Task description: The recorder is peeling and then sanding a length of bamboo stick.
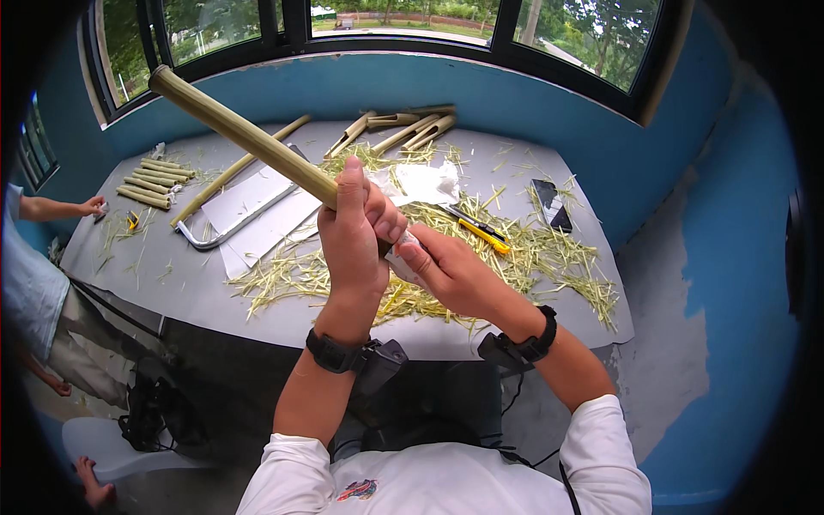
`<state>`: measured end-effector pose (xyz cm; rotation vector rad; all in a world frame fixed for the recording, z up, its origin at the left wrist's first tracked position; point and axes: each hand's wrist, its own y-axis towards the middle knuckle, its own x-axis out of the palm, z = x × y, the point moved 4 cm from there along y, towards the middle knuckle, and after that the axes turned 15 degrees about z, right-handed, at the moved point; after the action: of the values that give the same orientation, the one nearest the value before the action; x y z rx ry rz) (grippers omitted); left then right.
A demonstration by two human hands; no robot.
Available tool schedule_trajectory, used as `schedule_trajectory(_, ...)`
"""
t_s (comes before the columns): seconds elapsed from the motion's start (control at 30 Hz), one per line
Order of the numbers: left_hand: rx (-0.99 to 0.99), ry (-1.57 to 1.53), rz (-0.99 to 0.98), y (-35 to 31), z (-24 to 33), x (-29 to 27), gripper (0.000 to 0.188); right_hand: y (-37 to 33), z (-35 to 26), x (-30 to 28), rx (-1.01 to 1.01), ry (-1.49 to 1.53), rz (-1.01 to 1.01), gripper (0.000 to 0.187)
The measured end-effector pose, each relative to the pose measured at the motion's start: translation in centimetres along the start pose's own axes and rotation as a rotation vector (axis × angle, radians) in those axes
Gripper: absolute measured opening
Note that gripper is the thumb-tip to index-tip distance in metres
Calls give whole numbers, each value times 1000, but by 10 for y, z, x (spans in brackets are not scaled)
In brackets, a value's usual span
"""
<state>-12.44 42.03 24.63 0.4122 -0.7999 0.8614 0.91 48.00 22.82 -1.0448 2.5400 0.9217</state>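
A long bamboo pole [245, 136] slants up and to the left over the table. My left hand [354, 232] is wrapped round its lower part, thumb laid along the pole. Close beside it, my right hand [459, 273] is closed on a crumpled white piece [403, 264] at the pole's lower end; whether this is paper or cloth I cannot tell. Beyond my hands lie a yellow utility knife [483, 236] and a dark slim tool [468, 220] on bamboo shavings [558, 262]. Crumpled white tissue [427, 182] lies farther back.
A hacksaw [245, 225] rests on white sheets [279, 230] near another bamboo pole [232, 178]. Split bamboo pieces [412, 130] lie at the back, short lengths [154, 182] at left, a phone [551, 206] at right. Another person [43, 266] stands left, a hand over the table.
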Motion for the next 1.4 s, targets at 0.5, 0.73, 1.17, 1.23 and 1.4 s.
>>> schedule_trajectory(0.5, -14, -62, -52, -10, -6, 5, 43, 3, -1, -22, -92, -207, 70, 36)
schedule_trajectory(0.73, 51, -97, -70, 19, 27, 3, 47, -17, 8, -32, 31, -21, -91, 37)
schedule_trajectory(1.17, 121, -88, 63, 6, 17, 0, 48, -3, -2, -20, -5, -122, -22, 41)
schedule_trajectory(1.23, 101, -104, 33, 10, 17, -4, 50, -1, -4, -21, 6, -106, -32, 42)
schedule_trajectory(1.4, -55, -53, -7, -8, -8, 4, 47, 3, -3, -11, -3, 20, -1, 42)
